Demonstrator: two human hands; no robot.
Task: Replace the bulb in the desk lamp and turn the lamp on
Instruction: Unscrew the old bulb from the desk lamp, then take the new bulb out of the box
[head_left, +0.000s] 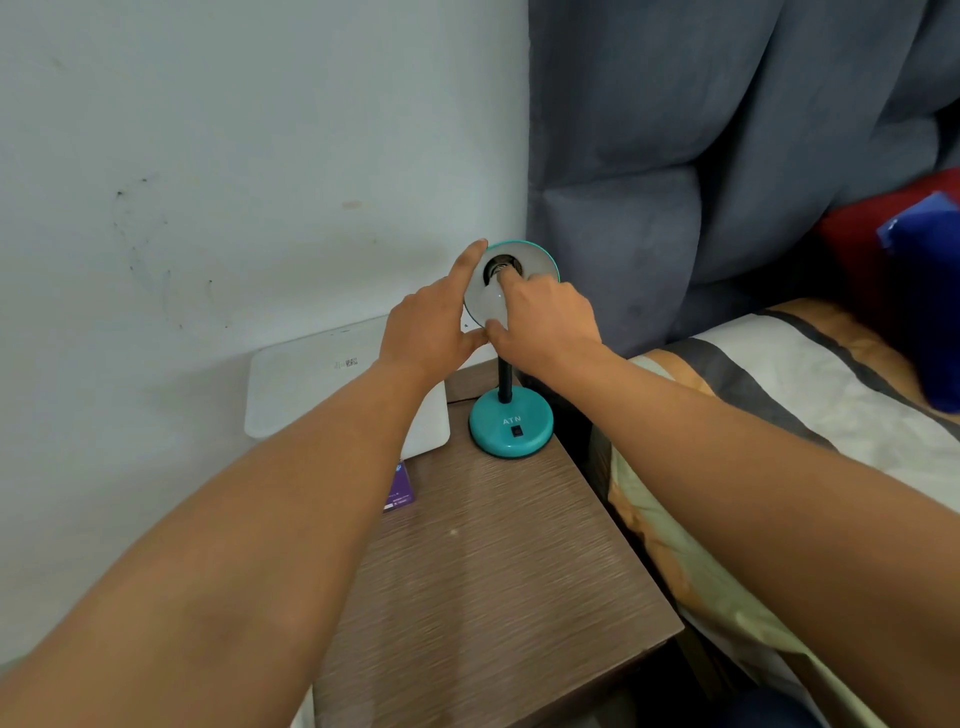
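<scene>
A teal desk lamp stands at the back of the wooden nightstand (493, 571), with a round base (511, 410) and a black rocker switch (517, 431). Its shade (540, 260) is tilted so the white inside and the socket face me. My left hand (426, 327) grips the shade's left rim, index finger along the edge and thumb below. My right hand (545, 322) holds a white bulb (485, 304) inside the shade, its metal screw end at the socket's mouth. I cannot tell how far the thread is in.
A flat white box (311, 384) leans against the wall left of the lamp, and a small purple carton (400, 488) lies by it under my left forearm. A bed (779, 415) with a padded grey headboard (675, 156) borders the nightstand on the right.
</scene>
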